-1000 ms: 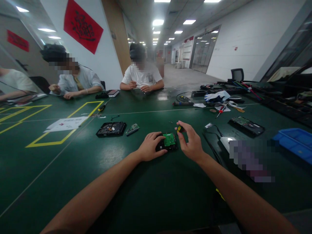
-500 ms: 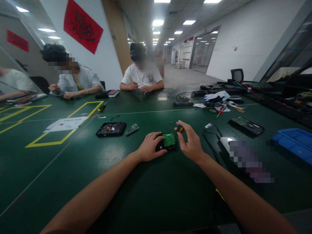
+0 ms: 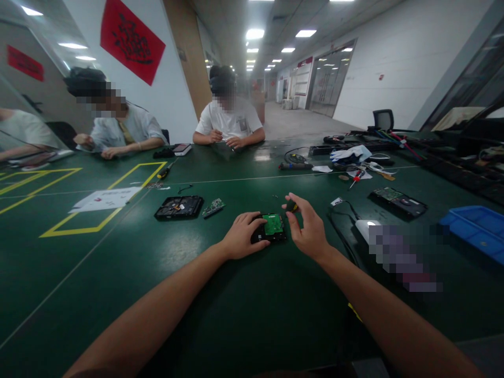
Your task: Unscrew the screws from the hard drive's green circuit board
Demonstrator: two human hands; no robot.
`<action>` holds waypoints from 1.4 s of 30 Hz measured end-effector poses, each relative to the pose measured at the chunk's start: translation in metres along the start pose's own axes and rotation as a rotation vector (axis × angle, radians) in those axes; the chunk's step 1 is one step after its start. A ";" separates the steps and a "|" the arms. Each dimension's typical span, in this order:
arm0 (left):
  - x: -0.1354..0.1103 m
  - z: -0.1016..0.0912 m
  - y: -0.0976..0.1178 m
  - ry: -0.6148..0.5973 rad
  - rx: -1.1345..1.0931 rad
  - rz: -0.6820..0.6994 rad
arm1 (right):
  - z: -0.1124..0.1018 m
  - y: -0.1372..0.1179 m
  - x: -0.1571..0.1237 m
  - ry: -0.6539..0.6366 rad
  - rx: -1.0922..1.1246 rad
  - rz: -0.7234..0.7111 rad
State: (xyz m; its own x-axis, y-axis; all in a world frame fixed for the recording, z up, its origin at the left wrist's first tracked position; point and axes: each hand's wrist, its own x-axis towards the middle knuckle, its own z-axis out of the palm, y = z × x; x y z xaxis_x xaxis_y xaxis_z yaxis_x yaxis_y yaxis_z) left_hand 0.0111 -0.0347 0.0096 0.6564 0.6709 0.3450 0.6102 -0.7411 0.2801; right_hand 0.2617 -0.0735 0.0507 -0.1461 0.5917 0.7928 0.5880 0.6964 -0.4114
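A small black hard drive (image 3: 271, 230) with a green circuit board on top lies on the green table (image 3: 244, 310). My left hand (image 3: 242, 235) grips its left side, fingers curled over the edge. My right hand (image 3: 309, 227) is just right of the drive, fingers pinched round the black and yellow handle of a small screwdriver (image 3: 292, 206) held over the drive's far right corner.
An opened hard drive (image 3: 179, 207) and a loose circuit board (image 3: 213, 207) lie to the left. Another drive (image 3: 397, 201), cables, tools and a blue tray (image 3: 474, 227) sit to the right. Two people sit across the table. Yellow tape marks and a paper sheet (image 3: 105, 198) are at left.
My right hand's fingers have shifted slightly round the screwdriver handle, so less of its yellow shows. My left hand has stayed on the drive.
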 end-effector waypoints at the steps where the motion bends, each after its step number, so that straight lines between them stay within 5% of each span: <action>1: 0.000 0.000 0.000 0.003 -0.004 0.002 | 0.000 0.000 -0.001 -0.006 0.017 0.010; 42: 0.001 0.001 -0.001 -0.004 -0.003 -0.012 | 0.000 0.003 0.002 0.063 -0.091 -0.032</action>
State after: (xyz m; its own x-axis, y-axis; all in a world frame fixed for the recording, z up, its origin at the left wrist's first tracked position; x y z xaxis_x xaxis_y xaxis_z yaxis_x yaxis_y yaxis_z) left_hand 0.0114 -0.0338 0.0087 0.6512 0.6796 0.3378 0.6167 -0.7333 0.2863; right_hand 0.2637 -0.0704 0.0507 -0.1172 0.5414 0.8326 0.6544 0.6727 -0.3453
